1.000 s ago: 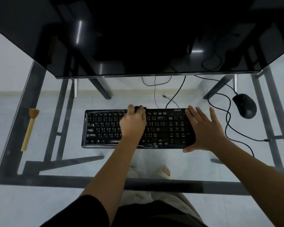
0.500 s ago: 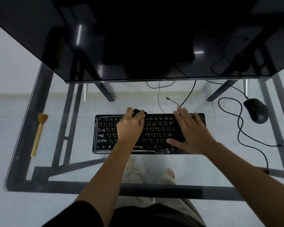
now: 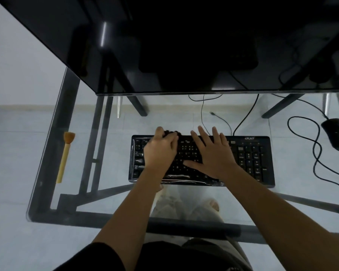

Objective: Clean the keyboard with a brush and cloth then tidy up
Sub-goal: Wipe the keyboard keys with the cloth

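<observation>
A black keyboard [image 3: 250,159] under a shiny clear cover lies on the glass desk [image 3: 114,194]. My left hand [image 3: 160,151] grips a dark cloth [image 3: 173,133] bunched against the keyboard's upper left keys; most of the cloth is hidden under the fingers. Flat on the middle keys rests my right hand [image 3: 213,155], fingers straight and spread. A wooden-handled brush [image 3: 65,156] with tan bristles lies apart at the desk's left side.
A large dark monitor [image 3: 184,45] overhangs the back of the desk. A black mouse [image 3: 338,133] sits at the far right, its cable [image 3: 317,153] looping beside the keyboard. More cables trail behind the keyboard. My legs show through the glass.
My right hand slid left from the keyboard's right end onto its middle keys. My left hand with the cloth moved left along the top rows. The view shifted left too.
</observation>
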